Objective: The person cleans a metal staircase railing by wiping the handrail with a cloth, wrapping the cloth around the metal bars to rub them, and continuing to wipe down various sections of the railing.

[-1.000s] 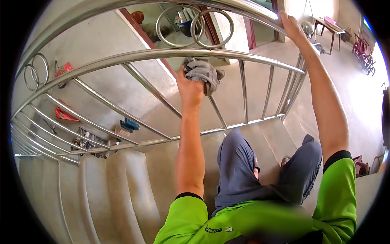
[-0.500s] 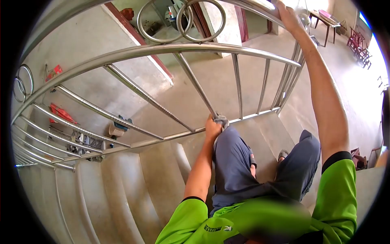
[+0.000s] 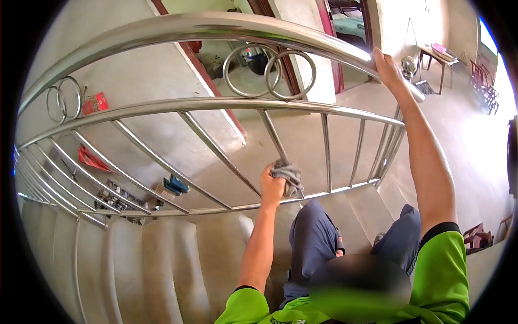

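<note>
Head cam: L fingers [image 3: 269,178] gripping grey cloth [image 3: 290,175], higher up bar [image 3: 274,135] vs 0.5s ago; R fingers [image 3: 379,58] gripping handrail [image 3: 324,40].

The left hand [image 3: 273,185] holds a grey cloth [image 3: 289,177] against a metal baluster [image 3: 274,136]; the right hand [image 3: 387,70] grips the handrail [image 3: 216,25]

Bright light comes from the right edge, washing the floor [image 3: 475,148] there nearly white. Glare streaks the metal handrail [image 3: 216,26]. Fisheye distortion bows the railing [image 3: 216,106], black fills the corners, and blur hides part of the green shirt [image 3: 441,275].
</note>
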`<act>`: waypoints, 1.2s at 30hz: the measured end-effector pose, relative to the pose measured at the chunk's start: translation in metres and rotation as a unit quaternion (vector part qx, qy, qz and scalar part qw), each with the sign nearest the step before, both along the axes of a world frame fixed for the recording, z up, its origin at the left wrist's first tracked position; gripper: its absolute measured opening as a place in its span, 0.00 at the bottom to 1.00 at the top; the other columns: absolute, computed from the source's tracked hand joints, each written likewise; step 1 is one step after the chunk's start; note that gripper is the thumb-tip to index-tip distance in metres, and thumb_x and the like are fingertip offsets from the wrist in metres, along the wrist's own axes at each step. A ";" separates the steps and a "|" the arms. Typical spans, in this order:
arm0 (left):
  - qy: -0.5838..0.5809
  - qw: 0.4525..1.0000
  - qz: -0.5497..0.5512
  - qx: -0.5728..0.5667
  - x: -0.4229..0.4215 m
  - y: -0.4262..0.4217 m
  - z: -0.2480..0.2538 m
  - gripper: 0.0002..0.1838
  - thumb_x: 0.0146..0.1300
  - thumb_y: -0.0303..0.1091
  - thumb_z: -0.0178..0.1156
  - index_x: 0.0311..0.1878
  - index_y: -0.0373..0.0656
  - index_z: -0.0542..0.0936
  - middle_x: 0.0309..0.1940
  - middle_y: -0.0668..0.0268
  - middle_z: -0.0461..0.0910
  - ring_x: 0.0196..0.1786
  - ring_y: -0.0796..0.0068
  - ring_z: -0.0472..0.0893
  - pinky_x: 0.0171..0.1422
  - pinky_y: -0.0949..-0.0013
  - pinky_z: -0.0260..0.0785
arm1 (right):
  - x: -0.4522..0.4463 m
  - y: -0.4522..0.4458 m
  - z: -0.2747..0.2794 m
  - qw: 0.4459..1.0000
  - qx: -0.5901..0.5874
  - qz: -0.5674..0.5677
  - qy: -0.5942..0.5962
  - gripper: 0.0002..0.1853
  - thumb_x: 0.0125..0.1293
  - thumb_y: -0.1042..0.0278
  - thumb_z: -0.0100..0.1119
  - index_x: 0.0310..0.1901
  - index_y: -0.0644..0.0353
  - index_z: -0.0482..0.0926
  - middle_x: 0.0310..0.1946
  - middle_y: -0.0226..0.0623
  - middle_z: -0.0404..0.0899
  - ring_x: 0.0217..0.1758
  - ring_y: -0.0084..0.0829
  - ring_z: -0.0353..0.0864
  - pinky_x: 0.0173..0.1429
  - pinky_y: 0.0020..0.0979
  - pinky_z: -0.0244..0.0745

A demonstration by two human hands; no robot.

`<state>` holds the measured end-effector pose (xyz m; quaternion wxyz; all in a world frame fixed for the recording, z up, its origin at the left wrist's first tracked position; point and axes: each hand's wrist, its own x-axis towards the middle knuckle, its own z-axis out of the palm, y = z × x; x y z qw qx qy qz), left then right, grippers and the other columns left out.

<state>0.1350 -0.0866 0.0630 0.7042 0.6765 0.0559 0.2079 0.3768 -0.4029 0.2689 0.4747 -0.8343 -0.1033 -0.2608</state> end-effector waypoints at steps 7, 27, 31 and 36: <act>-0.340 0.928 0.140 0.058 -0.046 -0.036 0.207 0.16 0.62 0.24 0.56 0.53 0.34 0.76 0.37 0.62 0.84 0.34 0.76 0.82 0.38 0.73 0.75 | -0.003 -0.001 0.001 1.000 -0.001 0.022 0.011 0.33 0.68 0.41 0.33 0.28 0.62 0.80 0.29 0.51 0.81 0.40 0.50 0.80 0.53 0.42 0.70; -0.336 0.681 0.215 0.614 -0.005 -0.041 0.234 0.32 0.48 0.26 0.66 0.61 0.36 0.72 0.48 0.52 0.76 0.53 0.54 0.76 0.66 0.54 0.66 | 0.008 -0.003 -0.006 0.999 -0.022 0.026 -0.009 0.31 0.70 0.44 0.33 0.28 0.60 0.79 0.33 0.53 0.81 0.44 0.59 0.79 0.55 0.48 0.69; -0.389 0.852 0.198 0.289 -0.014 -0.010 0.257 0.18 0.65 0.29 0.57 0.57 0.36 0.75 0.43 0.63 0.80 0.42 0.74 0.80 0.48 0.72 0.74 | -0.003 -0.001 0.000 1.000 -0.020 -0.001 0.006 0.31 0.70 0.42 0.33 0.29 0.59 0.80 0.34 0.54 0.81 0.45 0.60 0.78 0.55 0.49 0.69; -0.247 0.953 0.000 0.175 0.009 0.008 0.316 0.11 0.63 0.25 0.56 0.48 0.36 0.79 0.37 0.67 0.81 0.38 0.79 0.78 0.44 0.72 0.72 | 0.011 -0.001 -0.008 1.000 -0.013 0.001 -0.010 0.31 0.70 0.42 0.34 0.30 0.61 0.80 0.34 0.55 0.81 0.46 0.59 0.78 0.55 0.50 0.69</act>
